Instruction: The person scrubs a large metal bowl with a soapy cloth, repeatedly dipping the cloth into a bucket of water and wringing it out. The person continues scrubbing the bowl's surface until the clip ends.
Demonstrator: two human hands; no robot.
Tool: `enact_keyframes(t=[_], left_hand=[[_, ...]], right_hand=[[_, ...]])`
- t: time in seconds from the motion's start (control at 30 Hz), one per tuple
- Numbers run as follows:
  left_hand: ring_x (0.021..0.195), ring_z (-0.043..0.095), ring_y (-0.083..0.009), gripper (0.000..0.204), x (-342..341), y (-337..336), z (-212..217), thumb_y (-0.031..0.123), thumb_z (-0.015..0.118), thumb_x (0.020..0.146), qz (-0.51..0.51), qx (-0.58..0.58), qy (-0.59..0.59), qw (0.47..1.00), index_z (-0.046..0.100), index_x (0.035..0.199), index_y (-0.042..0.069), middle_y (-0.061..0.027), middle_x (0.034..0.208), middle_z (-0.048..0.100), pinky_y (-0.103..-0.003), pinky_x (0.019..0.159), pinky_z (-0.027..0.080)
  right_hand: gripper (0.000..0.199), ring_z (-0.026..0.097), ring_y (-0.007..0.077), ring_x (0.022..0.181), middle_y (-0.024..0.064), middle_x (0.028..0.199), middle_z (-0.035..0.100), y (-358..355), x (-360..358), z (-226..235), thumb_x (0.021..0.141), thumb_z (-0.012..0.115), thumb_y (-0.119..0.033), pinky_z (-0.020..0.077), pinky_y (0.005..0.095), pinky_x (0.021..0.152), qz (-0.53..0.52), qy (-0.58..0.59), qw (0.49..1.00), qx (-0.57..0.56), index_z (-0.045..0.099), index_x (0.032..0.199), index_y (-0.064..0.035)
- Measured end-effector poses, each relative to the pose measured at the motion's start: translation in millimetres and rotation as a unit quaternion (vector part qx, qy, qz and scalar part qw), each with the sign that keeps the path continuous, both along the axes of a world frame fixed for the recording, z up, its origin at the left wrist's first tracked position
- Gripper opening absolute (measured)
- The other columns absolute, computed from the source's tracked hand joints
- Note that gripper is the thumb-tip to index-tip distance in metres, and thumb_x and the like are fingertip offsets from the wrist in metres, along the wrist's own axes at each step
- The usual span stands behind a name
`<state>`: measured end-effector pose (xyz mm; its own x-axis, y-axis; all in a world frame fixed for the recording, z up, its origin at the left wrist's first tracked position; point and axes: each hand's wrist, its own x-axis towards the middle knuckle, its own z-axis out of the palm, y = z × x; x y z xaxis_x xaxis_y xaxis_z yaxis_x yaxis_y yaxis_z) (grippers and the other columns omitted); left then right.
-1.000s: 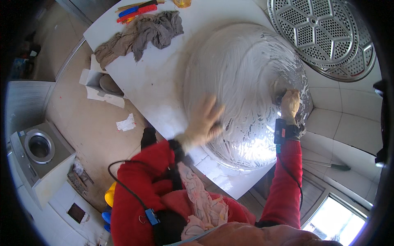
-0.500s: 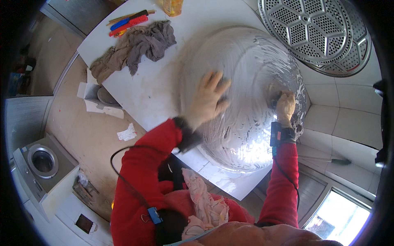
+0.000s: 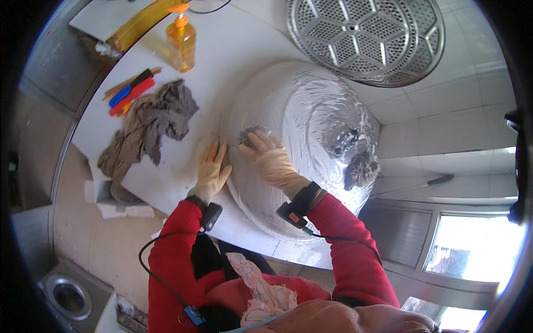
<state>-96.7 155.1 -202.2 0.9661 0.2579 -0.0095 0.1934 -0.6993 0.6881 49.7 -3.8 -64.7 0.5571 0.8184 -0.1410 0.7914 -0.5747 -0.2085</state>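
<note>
A large dome-shaped metal vessel or lid [image 3: 300, 105], smeared with white foam, rests on the white table. My right hand [image 3: 275, 166], in a pale glove, reaches over its left side and presses a steel wool scrubber [image 3: 254, 136] against the surface; the fingers lie over the scrubber. My left hand [image 3: 211, 172], also gloved, has its fingers apart and rests by the dome's left rim. Toward the dome's right side are dark lumps or reflections that I cannot make out.
A crumpled grey-brown cloth [image 3: 150, 125] lies at the left beside a red-handled tool [image 3: 133, 95] and a blue-handled one. Behind stands an orange pump bottle [image 3: 181, 44]. Perforated steel steamer plates [image 3: 355, 33] lean at the far right. A white box [image 3: 116, 202] sits below the table edge.
My right hand has gone from the dome's right side to its left. My left hand has come off the foamy surface to the rim. The view has shifted, showing the whole pump bottle.
</note>
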Motion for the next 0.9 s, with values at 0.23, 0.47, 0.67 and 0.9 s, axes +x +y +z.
enact_keyframes(t=[0.23, 0.47, 0.67, 0.9], left_hand=[[0.137, 0.038, -0.0370, 0.081, -12.6, -0.8, -21.6, 0.050, 0.060, 0.085, -0.008, -0.007, -0.107, 0.994, 0.032, 0.149, 0.007, -0.0216, 0.146, 0.043, -0.050, 0.117, 0.023], [0.139, 0.035, -0.0329, 0.078, -10.2, 1.3, -28.9, 0.057, 0.052, 0.086, -0.021, 0.016, -0.036, 0.999, 0.044, 0.141, 0.003, -0.0168, 0.147, 0.044, -0.048, 0.118, 0.021], [0.140, 0.035, -0.0317, 0.062, -13.5, -1.7, -31.8, 0.052, 0.043, 0.094, -0.008, 0.005, -0.048, 0.999, 0.053, 0.135, 0.006, -0.0137, 0.143, 0.049, -0.048, 0.118, 0.021], [0.138, 0.038, -0.0302, 0.052, -14.3, -1.0, -32.5, 0.043, 0.045, 0.095, 0.000, -0.020, -0.069, 0.997, 0.053, 0.135, 0.011, -0.0095, 0.142, 0.051, -0.048, 0.116, 0.023]], right_hand=[[0.049, 0.040, 0.0266, 0.138, 0.0095, 0.145, 0.047, -2.6, 12.2, 20.2, 0.088, 0.056, -0.015, 0.0330, 0.0445, 0.113, 0.033, -0.071, 0.997, -0.026, 0.053, 0.137, -0.0207], [0.044, 0.041, 0.0267, 0.136, 0.0097, 0.141, 0.049, 9.2, 10.2, 16.0, 0.089, 0.057, -0.024, 0.0343, 0.0473, 0.110, 0.210, -0.027, 0.971, -0.110, 0.056, 0.133, -0.0219], [0.058, 0.039, 0.0321, 0.136, 0.0100, 0.145, 0.044, 34.9, 20.7, 3.7, 0.081, 0.066, -0.029, 0.0305, 0.0513, 0.111, 0.080, -0.131, 0.987, -0.042, 0.053, 0.137, -0.0186], [0.031, 0.049, 0.0221, 0.124, 0.0021, 0.125, 0.059, 51.6, 4.6, -7.2, 0.085, 0.059, -0.023, 0.0374, 0.0505, 0.102, 0.273, -0.047, 0.948, -0.156, 0.064, 0.115, -0.0191]])
